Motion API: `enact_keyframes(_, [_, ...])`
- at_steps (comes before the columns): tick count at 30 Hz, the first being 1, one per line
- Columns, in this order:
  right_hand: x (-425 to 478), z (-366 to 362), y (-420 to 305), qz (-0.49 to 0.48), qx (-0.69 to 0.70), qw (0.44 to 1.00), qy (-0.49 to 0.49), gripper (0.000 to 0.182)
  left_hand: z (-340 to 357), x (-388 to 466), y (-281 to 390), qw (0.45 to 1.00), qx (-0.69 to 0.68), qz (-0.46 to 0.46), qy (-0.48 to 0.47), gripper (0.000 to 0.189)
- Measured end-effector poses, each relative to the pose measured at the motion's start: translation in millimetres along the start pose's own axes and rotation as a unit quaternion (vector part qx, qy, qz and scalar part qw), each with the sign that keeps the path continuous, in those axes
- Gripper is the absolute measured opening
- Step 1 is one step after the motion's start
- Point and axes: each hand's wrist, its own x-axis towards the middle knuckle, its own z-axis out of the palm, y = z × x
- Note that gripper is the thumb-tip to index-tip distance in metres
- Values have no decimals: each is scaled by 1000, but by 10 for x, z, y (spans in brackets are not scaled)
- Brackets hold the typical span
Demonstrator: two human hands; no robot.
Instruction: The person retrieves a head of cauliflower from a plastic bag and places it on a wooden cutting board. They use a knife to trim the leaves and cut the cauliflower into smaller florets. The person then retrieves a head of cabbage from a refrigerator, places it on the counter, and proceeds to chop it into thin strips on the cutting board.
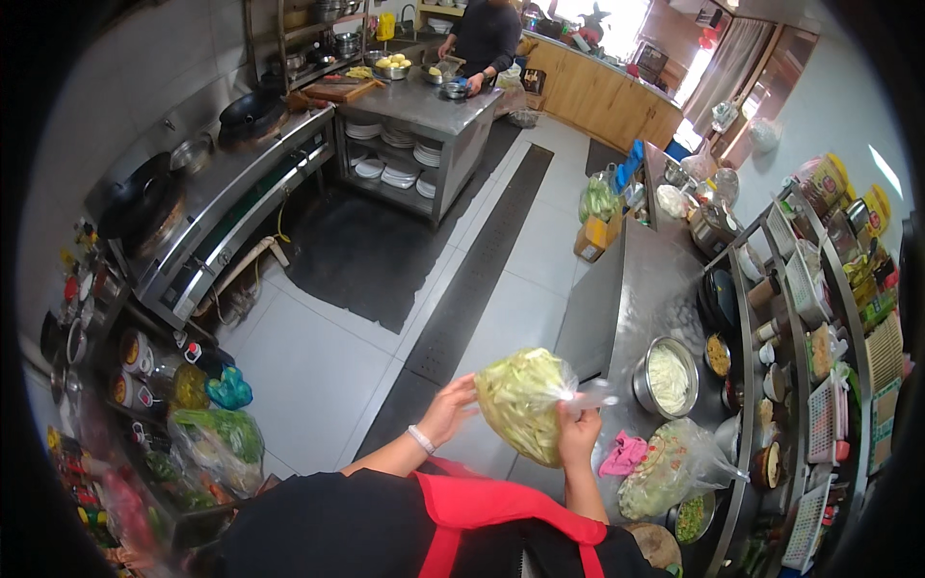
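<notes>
A clear plastic bag of pale green shredded vegetable (522,404) hangs in front of me, held up over the floor beside the steel counter. My right hand (579,433) grips its gathered neck. The fingers of my left hand (459,404) are spread at the bag's left side; whether they touch it I cannot tell. On the counter to the right stands a steel bowl of pale shreds (668,379). A pink cloth (623,454) and another filled plastic bag (661,469) lie nearer to me, with a bowl of chopped green and orange food (690,519) beside them.
The steel counter (636,289) runs along my right, below shelves with plastic baskets (824,419). Woks (141,202) sit on the stove at left. A co-worker (488,36) stands behind the far steel table (426,101). A dark floor strip (484,267) crosses the tiles. Bagged greens (224,441) stand low at left.
</notes>
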Motion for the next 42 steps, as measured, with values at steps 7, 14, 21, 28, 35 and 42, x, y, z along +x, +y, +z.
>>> enact_keyframes(7, [-196, 116, 165, -68, -138, 983, -98, 19, 495, -139, -155, 708, 601, 356, -103, 20])
enact_keyframes(14, [-372, -42, 151, 43, -131, 987, -85, 16, 664, 1, -301, 692, 562, 412, -191, 7])
enact_keyframes(21, [-459, -424, 435, 149, 66, 986, 28, 12, 390, 180, -181, 680, 630, 334, -175, 17])
enact_keyframes(28, [-492, -357, 197, 123, -46, 991, -29, 8, 533, 101, -418, 682, 641, 296, -193, 17])
enact_keyframes(35, [-574, -237, 359, 153, -42, 987, -35, 13, 333, 40, -314, 825, 507, 178, -177, 23])
enact_keyframes(42, [-638, -177, 220, 182, -63, 981, -14, 15, 186, -15, -59, 981, -8, -176, -80, 20])
